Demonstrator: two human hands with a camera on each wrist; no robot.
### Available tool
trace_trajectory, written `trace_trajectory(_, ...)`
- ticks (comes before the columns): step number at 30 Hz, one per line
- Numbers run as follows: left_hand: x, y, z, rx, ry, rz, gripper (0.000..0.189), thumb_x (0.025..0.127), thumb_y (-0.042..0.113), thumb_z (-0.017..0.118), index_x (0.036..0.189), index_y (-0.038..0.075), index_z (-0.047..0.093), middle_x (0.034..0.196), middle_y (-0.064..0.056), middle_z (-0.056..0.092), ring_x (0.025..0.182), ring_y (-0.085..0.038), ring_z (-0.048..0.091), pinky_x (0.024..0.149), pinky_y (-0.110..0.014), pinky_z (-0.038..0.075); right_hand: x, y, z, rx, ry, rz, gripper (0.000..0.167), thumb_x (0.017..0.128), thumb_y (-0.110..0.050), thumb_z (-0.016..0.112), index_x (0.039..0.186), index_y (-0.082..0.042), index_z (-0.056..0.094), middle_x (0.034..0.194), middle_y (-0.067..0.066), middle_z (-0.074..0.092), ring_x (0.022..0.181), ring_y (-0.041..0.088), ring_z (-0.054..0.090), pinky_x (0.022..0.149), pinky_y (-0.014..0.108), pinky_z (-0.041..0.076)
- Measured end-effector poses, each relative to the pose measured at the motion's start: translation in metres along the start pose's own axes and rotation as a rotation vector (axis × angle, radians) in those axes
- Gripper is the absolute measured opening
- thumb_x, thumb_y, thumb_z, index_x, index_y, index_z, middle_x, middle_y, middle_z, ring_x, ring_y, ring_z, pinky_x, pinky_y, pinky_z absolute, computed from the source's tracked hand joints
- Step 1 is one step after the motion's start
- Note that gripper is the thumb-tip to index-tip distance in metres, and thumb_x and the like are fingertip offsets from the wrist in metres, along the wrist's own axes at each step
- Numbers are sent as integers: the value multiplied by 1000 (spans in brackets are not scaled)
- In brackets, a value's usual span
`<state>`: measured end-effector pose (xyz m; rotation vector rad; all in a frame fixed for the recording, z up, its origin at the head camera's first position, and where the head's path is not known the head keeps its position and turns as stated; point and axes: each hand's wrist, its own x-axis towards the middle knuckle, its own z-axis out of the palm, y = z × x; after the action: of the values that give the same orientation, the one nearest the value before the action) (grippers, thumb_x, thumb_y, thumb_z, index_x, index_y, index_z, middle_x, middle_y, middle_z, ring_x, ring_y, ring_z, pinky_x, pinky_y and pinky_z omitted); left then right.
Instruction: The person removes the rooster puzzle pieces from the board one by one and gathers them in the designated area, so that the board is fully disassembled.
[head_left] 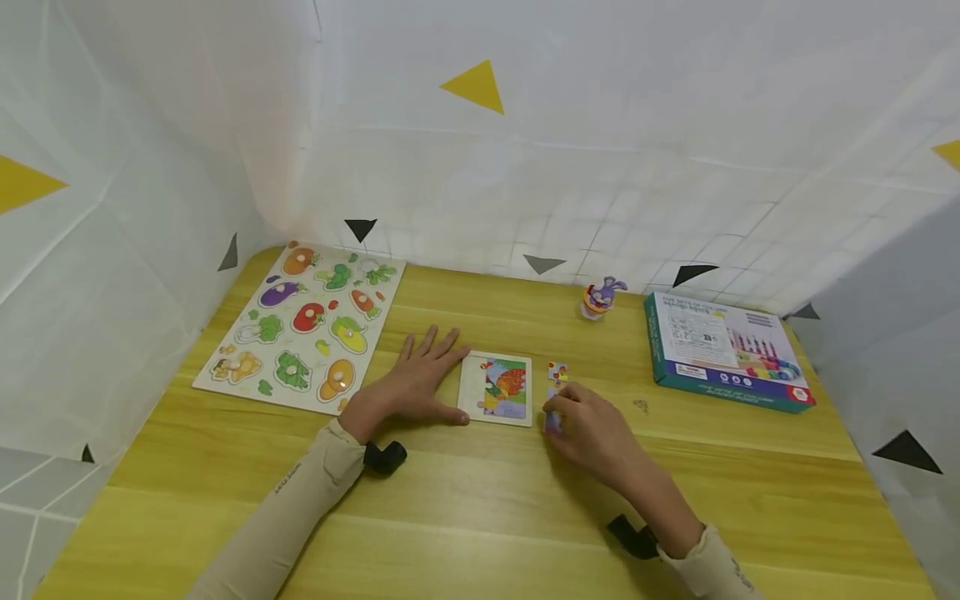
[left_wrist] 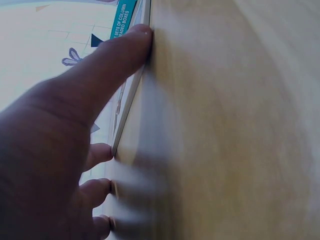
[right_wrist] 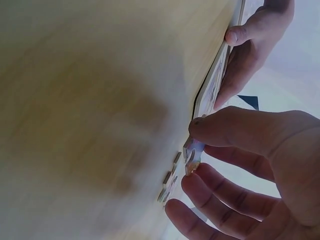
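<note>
A small square jigsaw puzzle tray (head_left: 472,387) lies in the middle of the table, its colourful picture partly assembled and its left side bare. My left hand (head_left: 416,383) is spread flat beside it, thumb and index fingertip touching the tray's left corners. In the left wrist view the thumb (left_wrist: 117,57) presses against the tray's edge. Just right of the tray, my right hand (head_left: 596,429) pinches a purple-blue puzzle piece (right_wrist: 194,152) between thumb and fingers, held slightly above the table. Other puzzle pieces (head_left: 557,372) lie by its fingertips, partly hidden in the head view.
A vegetable peg puzzle board (head_left: 247,354) lies at the left. Towards the back stands a small purple rabbit figure (head_left: 600,297). A teal and white boxed set (head_left: 727,350) occupies the right side. White sheeting (head_left: 570,167) walls off the table's back and sides.
</note>
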<state>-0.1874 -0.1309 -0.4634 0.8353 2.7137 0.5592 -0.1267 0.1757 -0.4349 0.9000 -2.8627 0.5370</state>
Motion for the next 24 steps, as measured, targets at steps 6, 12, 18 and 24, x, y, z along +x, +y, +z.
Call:
trace_trajectory(6,0,0,-1,-6,1,5,110,79,70,70,162,16,21,167,-11,2,151,-38,-8,115,-62,-7,-2,3,0,7,-8,9,24,74,-8,87,95,-8,75,94,3,62,77,12,54,66,32,50)
trace_trajectory(12,-1,-1,-2,-7,0,-6,110,79,70,71,162,17,21,167,-10,1,151,-37,-9,116,-60,-7,-2,5,0,10,-3,12,25,74,-8,87,96,-8,75,96,3,63,78,13,56,67,33,51)
trace_trajectory(18,0,-1,-1,-10,3,4,110,79,71,70,162,17,21,167,-11,2,151,-37,-9,116,-61,-7,-2,6,2,8,-13,16,24,74,-8,87,94,-10,74,95,2,62,77,12,54,67,32,50)
trace_trajectory(24,-1,0,-1,-22,11,10,110,79,69,72,162,16,21,167,-12,3,151,-39,-8,115,-62,-7,-3,6,3,-1,-29,30,23,74,-8,86,94,-11,74,95,1,62,77,12,53,67,32,50)
